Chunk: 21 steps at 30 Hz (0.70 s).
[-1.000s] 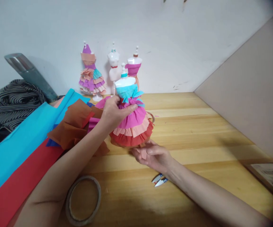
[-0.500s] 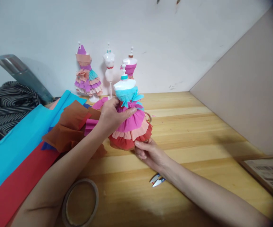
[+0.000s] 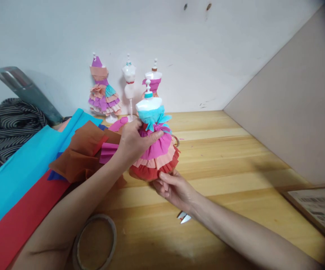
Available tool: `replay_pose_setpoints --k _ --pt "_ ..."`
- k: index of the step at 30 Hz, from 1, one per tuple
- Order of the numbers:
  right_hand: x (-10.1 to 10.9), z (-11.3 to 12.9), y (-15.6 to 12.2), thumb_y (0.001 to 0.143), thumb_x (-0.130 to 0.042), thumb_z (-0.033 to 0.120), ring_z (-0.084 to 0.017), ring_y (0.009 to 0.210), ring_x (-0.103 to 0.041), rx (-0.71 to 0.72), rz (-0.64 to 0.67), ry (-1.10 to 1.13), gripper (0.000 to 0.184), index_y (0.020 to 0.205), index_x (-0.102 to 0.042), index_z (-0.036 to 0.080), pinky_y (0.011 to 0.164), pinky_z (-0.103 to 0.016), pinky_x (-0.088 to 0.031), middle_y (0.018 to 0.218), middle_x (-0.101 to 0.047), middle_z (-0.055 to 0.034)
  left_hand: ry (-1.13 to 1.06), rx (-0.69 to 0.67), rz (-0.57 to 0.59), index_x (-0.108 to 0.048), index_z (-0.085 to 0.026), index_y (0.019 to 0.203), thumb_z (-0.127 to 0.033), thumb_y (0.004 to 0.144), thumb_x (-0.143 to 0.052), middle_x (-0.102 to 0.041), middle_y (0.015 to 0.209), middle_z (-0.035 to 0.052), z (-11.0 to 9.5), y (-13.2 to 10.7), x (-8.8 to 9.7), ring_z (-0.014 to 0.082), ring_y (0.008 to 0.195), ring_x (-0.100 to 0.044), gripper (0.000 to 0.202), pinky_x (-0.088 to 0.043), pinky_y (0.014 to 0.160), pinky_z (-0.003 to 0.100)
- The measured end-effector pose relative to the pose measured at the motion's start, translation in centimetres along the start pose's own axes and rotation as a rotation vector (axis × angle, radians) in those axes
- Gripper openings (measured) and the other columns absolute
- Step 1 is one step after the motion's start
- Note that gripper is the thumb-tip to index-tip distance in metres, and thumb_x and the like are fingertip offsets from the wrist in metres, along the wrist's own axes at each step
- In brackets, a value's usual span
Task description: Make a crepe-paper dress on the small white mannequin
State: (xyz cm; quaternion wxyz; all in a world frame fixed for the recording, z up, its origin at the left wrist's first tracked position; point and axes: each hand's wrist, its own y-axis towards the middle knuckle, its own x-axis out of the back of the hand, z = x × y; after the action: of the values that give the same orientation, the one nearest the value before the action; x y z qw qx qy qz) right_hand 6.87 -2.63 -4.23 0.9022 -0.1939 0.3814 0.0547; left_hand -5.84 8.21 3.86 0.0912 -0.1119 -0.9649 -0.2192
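Observation:
A small white mannequin (image 3: 149, 104) wears a layered paper dress (image 3: 158, 157) with a teal top, magenta, peach and red frills. My left hand (image 3: 135, 140) is closed round the dress at its waist. My right hand (image 3: 172, 187) is below it, fingers pinching the red hem at the bottom edge. The mannequin stands upright over the wooden table (image 3: 229, 157).
Three more mannequins stand at the wall: one in a frilled dress (image 3: 103, 97), one bare (image 3: 129, 86), one with a magenta top (image 3: 153, 80). Brown paper (image 3: 80, 153), teal (image 3: 24, 168) and red (image 3: 18, 221) sheets lie left. A tape roll (image 3: 95, 242) and small snips (image 3: 184, 216) lie near.
The dressed mannequin has shifted slightly left and up with my left hand. My right hand went from open beneath the skirt to pinching the red hem.

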Motion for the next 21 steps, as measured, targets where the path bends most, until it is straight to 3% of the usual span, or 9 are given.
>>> replay_pose_setpoints --k 3,5,10,14,17,21 --pt "0.0 -0.1 0.1 0.061 -0.088 0.025 -0.002 0.036 -0.033 0.074 -0.078 -0.051 0.040 0.060 -0.048 0.017 0.037 -0.016 -0.022 0.038 -0.043 0.0086 0.064 -0.016 0.014 -0.067 -0.016 0.079 -0.033 0.069 -0.074 -0.071 0.080 0.0061 -0.4 -0.3 -0.2 0.0208 0.078 -0.064 0.022 -0.051 0.077 0.036" --pt "0.1 -0.2 0.2 0.062 -0.087 0.028 -0.003 0.035 -0.035 0.087 -0.109 -0.049 0.039 0.061 -0.049 0.017 0.036 -0.017 -0.021 0.040 -0.046 0.0075 0.101 -0.021 0.005 -0.067 -0.017 0.078 -0.033 0.069 -0.074 -0.071 0.080 0.0059 -0.6 -0.5 -0.3 0.0205 0.078 -0.064 0.021 -0.051 0.076 0.035" --pt "-0.2 -0.6 0.0 0.056 -0.089 0.040 -0.006 0.041 -0.045 -0.034 -0.048 0.067 0.044 0.068 -0.054 0.018 0.036 -0.017 -0.021 0.048 -0.054 0.0048 0.106 -0.006 -0.022 -0.068 -0.016 0.083 -0.034 0.070 -0.073 -0.072 0.081 0.0058 -0.5 -0.7 -0.5 0.0194 0.075 -0.063 0.023 -0.050 0.074 0.035" --pt "-0.6 -1.0 -0.4 0.056 -0.090 0.030 -0.005 0.044 -0.041 -0.025 0.009 0.038 0.041 0.067 -0.052 0.018 0.040 -0.017 -0.020 0.047 -0.049 0.0064 0.128 -0.012 -0.043 -0.067 -0.017 0.080 -0.038 0.071 -0.073 -0.071 0.078 0.0052 -0.3 -0.8 -0.6 0.0189 0.073 -0.062 0.024 -0.050 0.073 0.035" --pt "-0.6 -1.1 -0.3 0.060 -0.088 0.025 -0.003 0.041 -0.032 0.045 -0.029 -0.022 0.040 0.063 -0.049 0.018 0.041 -0.017 -0.021 0.042 -0.042 0.0094 0.126 -0.020 -0.019 -0.068 -0.017 0.085 -0.038 0.071 -0.073 -0.072 0.083 0.0061 -0.4 -0.8 -0.6 0.0196 0.076 -0.063 0.025 -0.050 0.075 0.035" --pt "-0.2 -1.1 -0.1 0.058 -0.088 0.022 -0.005 0.044 -0.043 0.023 -0.075 0.017 0.037 0.060 -0.052 0.016 0.040 -0.017 -0.024 0.045 -0.049 0.0060 0.139 -0.020 -0.001 -0.069 -0.015 0.090 -0.038 0.071 -0.072 -0.072 0.086 0.0087 -0.7 -0.8 -0.6 0.0216 0.079 -0.064 0.031 -0.049 0.078 0.037"
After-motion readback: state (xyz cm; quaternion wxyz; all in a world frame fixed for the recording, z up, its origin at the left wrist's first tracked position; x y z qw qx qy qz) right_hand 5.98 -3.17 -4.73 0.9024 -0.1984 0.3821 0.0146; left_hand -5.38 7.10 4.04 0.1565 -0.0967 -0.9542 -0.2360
